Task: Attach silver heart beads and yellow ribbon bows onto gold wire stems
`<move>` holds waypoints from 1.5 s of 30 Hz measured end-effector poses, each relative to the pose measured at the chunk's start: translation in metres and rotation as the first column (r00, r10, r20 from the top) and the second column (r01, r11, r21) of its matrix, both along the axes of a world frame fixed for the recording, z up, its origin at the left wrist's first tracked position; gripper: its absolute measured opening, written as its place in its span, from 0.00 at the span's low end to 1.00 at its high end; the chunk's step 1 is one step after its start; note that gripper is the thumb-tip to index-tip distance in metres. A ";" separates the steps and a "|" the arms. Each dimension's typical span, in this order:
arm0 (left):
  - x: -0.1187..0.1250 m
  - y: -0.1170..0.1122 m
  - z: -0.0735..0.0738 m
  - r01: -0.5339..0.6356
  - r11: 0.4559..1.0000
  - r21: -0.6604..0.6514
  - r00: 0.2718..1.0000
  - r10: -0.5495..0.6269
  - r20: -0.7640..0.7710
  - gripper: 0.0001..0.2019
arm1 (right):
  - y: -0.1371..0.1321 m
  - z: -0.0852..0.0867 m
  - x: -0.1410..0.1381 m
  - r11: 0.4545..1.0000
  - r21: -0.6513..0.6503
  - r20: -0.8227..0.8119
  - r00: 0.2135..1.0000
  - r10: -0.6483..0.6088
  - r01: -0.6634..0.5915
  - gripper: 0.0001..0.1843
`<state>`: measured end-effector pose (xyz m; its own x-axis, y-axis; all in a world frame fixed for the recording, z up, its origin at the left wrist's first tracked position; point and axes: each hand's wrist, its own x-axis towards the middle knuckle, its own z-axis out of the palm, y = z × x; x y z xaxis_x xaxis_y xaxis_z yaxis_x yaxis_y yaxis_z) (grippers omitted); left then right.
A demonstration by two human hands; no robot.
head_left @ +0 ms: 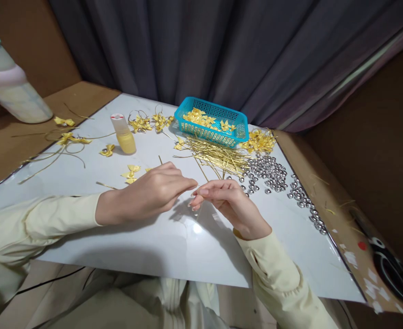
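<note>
My left hand (156,189) and right hand (227,201) nearly meet, fingertips pinched narrow; I cannot tell what, if anything, they hold. From those fingertips, the gold wires (218,157) lie toward one o'clock, nearer my right hand, long axis running ten to four. Yellow bows (130,175) sit toward nine.

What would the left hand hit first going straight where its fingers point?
Likely the right hand: its pinched fingertips sit just past the tips of the left hand in the picture. Depth is unclear, so I can't tell if they already touch.
</note>
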<state>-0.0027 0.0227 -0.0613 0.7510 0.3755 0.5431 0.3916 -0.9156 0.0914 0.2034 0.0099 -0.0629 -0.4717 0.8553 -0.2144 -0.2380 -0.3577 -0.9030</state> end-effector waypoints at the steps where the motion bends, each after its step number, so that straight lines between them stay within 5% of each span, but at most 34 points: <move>1: 0.000 0.000 0.000 0.003 1.000 0.006 1.000 -0.003 -0.001 0.13 | 0.000 0.000 0.000 1.000 0.000 0.000 1.000 0.000 0.000 0.03; 45: 0.001 -0.001 -0.001 0.045 0.998 0.053 0.999 -0.045 -0.005 0.12 | 0.000 0.000 -0.001 1.000 -0.010 0.006 1.000 -0.006 0.006 0.04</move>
<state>-0.0018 0.0218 -0.0619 0.7688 0.3119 0.5583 0.3503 -0.9358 0.0403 0.2021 0.0102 -0.0632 -0.4653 0.8559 -0.2254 -0.2348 -0.3649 -0.9009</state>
